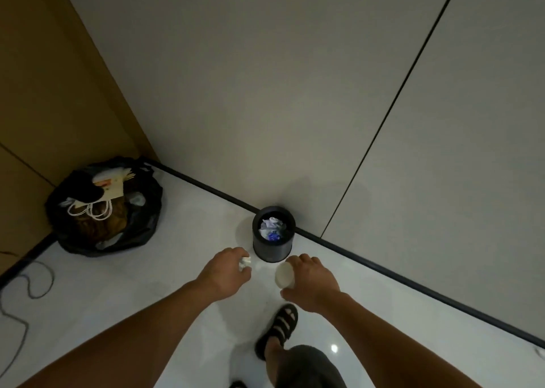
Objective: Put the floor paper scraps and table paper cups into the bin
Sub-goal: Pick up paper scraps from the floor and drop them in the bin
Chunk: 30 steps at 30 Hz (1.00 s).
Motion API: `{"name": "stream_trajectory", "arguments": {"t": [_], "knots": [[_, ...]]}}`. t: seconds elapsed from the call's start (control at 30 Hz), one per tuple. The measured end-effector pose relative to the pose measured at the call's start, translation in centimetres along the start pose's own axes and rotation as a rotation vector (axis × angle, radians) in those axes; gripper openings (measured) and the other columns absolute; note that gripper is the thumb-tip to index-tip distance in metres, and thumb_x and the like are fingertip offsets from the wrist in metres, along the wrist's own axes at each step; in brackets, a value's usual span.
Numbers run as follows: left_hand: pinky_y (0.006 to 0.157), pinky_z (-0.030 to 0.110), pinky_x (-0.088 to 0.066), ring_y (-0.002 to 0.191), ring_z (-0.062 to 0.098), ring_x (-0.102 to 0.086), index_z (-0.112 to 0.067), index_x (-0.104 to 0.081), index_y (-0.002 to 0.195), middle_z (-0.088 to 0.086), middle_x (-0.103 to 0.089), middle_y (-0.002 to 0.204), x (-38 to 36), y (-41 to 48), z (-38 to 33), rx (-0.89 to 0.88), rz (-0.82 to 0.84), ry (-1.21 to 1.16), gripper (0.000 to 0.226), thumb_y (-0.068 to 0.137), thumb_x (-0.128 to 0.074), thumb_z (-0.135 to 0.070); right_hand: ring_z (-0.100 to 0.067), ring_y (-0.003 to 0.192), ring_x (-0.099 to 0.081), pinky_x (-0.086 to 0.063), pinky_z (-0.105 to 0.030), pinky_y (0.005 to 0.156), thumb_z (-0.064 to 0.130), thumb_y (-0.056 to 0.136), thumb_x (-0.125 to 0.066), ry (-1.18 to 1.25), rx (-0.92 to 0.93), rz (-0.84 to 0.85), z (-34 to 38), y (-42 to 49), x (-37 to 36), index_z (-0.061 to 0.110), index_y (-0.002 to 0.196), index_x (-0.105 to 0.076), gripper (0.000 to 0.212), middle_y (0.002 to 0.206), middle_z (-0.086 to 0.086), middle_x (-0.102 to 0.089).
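A small dark round bin (272, 250) stands on the white floor against the wall, with crumpled white and blue paper (272, 228) inside it. My left hand (225, 272) grips a crumpled white paper scrap (244, 263) just left of the bin's base. My right hand (312, 281) holds a white paper cup (284, 275) on its side, just right of and in front of the bin. Both hands hover above the floor, a little short of the bin's opening.
A full black rubbish bag (106, 210) sits in the corner at left, with paper bags and cord handles showing. A dark cable (32, 284) snakes over the floor at far left. My sandalled foot (278, 328) stands behind the bin. A dark skirting runs along the wall.
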<state>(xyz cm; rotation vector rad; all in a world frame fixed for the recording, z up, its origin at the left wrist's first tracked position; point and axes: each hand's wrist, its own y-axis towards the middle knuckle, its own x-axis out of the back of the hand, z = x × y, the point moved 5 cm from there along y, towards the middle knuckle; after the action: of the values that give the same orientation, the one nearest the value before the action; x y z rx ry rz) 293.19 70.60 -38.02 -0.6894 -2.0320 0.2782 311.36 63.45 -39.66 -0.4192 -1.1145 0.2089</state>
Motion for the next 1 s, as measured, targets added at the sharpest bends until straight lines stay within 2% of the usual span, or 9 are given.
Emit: {"name": "stream_trajectory", "arguments": {"t": [0.27, 0.4, 0.5, 0.73, 0.83, 0.93, 1.0], "knots": [[0.091, 0.022, -0.042, 0.11, 0.019, -0.056, -0.012, -0.054, 0.126, 0.009, -0.058, 0.123, 3.9, 14.8, -1.5, 0.0, 0.111, 0.132, 0.037, 0.092, -0.059, -0.026, -0.024, 0.121, -0.045, -0.045, -0.038, 0.098, 0.043, 0.081, -0.067, 0.107, -0.064, 0.077, -2.7, 15.4, 1.6, 0.022, 0.137, -0.037, 0.067, 0.134, -0.004, -0.046], [0.095, 0.021, -0.041, 0.113, 0.017, -0.055, -0.012, -0.052, 0.128, 0.008, -0.056, 0.125, 4.5, 21.4, -1.8, 0.023, 0.213, 0.226, 0.039, 0.092, -0.058, -0.027, -0.024, 0.122, -0.043, -0.046, -0.037, 0.097, 0.043, 0.08, -0.065, 0.213, -0.155, 0.125, -4.8, 20.8, 1.1, 0.023, 0.138, -0.037, 0.067, 0.136, -0.002, -0.045], [0.091, 0.022, -0.042, 0.108, 0.017, -0.056, -0.014, -0.054, 0.123, 0.007, -0.058, 0.12, 3.3, 27.3, -2.3, 0.035, 0.258, 0.242, 0.035, 0.092, -0.058, -0.028, -0.023, 0.122, -0.042, -0.045, -0.036, 0.097, 0.042, 0.08, -0.063, 0.263, -0.24, 0.12, -7.7, 24.5, -0.3, 0.025, 0.137, -0.038, 0.064, 0.135, -0.001, -0.045], [0.085, 0.019, -0.042, 0.107, 0.016, -0.056, -0.018, -0.053, 0.125, 0.003, -0.057, 0.12, -6.4, 41.7, 1.0, -0.006, 0.384, 0.299, 0.034, 0.092, -0.057, -0.027, -0.021, 0.118, -0.044, -0.044, -0.033, 0.097, 0.042, 0.084, -0.064, 0.425, -0.44, 0.045, -13.7, 34.7, -8.3, 0.024, 0.136, -0.038, 0.06, 0.133, 0.0, -0.045], [0.078, 0.022, -0.041, 0.098, 0.019, -0.058, -0.011, -0.058, 0.112, 0.008, -0.062, 0.109, -11.2, 47.5, 3.6, -0.036, 0.422, 0.33, 0.023, 0.092, -0.058, -0.021, -0.024, 0.121, -0.043, -0.043, -0.036, 0.099, 0.04, 0.085, -0.065, 0.457, -0.513, 0.048, -15.7, 39.1, -13.2, 0.022, 0.138, -0.035, 0.063, 0.135, -0.004, -0.043], [0.074, 0.027, -0.041, 0.086, 0.018, -0.055, -0.011, -0.055, 0.097, 0.009, -0.059, 0.095, -16.2, 52.5, 6.4, -0.101, 0.477, 0.366, 0.008, 0.093, -0.056, -0.017, -0.026, 0.122, -0.043, -0.044, -0.037, 0.098, 0.038, 0.085, -0.066, 0.507, -0.599, 0.024, -17.8, 43.4, -18.0, 0.02, 0.14, -0.034, 0.065, 0.135, -0.006, -0.043], [0.072, 0.025, -0.038, 0.09, 0.019, -0.055, -0.01, -0.056, 0.104, 0.007, -0.058, 0.098, -18.9, 54.9, 8.4, -0.126, 0.503, 0.367, 0.013, 0.094, -0.055, -0.017, -0.027, 0.123, -0.042, -0.044, -0.037, 0.099, 0.039, 0.086, -0.065, 0.559, -0.663, -0.02, -19.1, 46.0, -20.6, 0.018, 0.14, -0.034, 0.065, 0.135, -0.008, -0.043]]}}
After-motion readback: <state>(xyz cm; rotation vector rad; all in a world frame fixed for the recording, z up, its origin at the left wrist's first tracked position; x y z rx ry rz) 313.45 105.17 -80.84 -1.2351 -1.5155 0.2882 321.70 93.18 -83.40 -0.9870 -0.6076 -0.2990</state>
